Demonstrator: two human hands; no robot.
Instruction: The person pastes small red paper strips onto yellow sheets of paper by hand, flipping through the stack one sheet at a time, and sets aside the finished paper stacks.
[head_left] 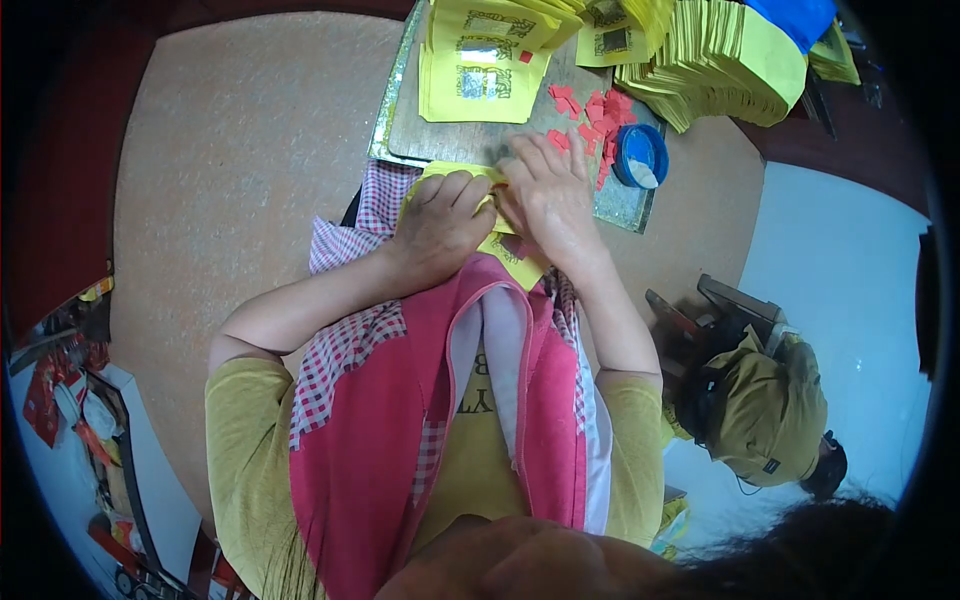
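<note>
My left hand (pixel 445 215) is closed, its fingers curled over a yellow printed paper (pixel 520 262) at the near edge of the board. My right hand (pixel 550 200) lies over the right side of the same paper, fingers stretched and apart, slightly blurred. A small dark red patch shows on the paper below the hands. What lies under both palms is hidden. Just beyond my right hand, small red paper pieces (pixel 606 112) are scattered near a blue tub (pixel 641 155) with white matter inside. A stack of yellow printed sheets (pixel 484 68) with silvery squares sits farther off.
The board (pixel 440 138) rests on a patterned surface at the top. A thick fanned pile of yellow papers (pixel 715 65) stands at the upper right, with something blue (pixel 795 18) on it. A brown bag (pixel 770 410) lies right of my arm. Assorted goods (pixel 85 410) sit at far left.
</note>
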